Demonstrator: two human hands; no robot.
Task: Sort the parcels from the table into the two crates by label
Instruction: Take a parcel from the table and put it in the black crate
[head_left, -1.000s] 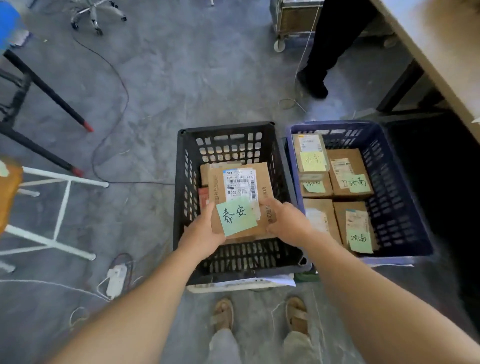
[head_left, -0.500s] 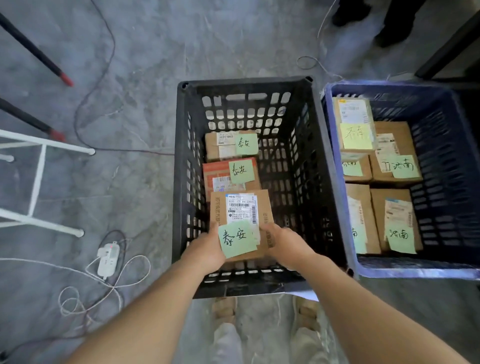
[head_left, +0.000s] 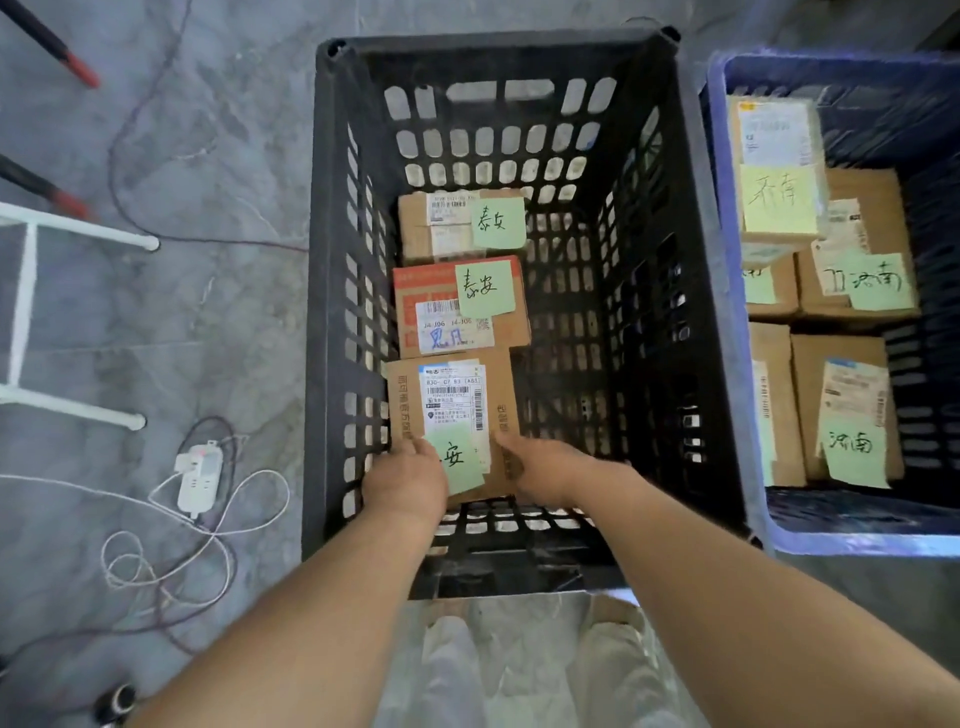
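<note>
A brown cardboard parcel (head_left: 451, 410) with a white shipping label and a green sticky note lies low inside the black crate (head_left: 649, 291), at its near left. My left hand (head_left: 408, 480) grips its near left corner and covers part of the note. My right hand (head_left: 540, 467) grips its near right edge. Behind it in the same crate lie a red-and-brown parcel (head_left: 460, 306) and a further brown parcel (head_left: 457, 226), each with a green note. The blue crate (head_left: 727, 322) on the right holds several brown parcels (head_left: 841, 410) with green and yellow notes.
A white power strip (head_left: 196, 475) with coiled cables lies on the grey floor left of the black crate. White frame legs (head_left: 78, 236) and black legs with red tips (head_left: 78, 67) stand at the far left. My knees in light trousers (head_left: 519, 665) are below the crate.
Both hands have lowered the parcel deeper into the black crate, in front of the red-and-brown parcel. The view has closed in on the crates.
</note>
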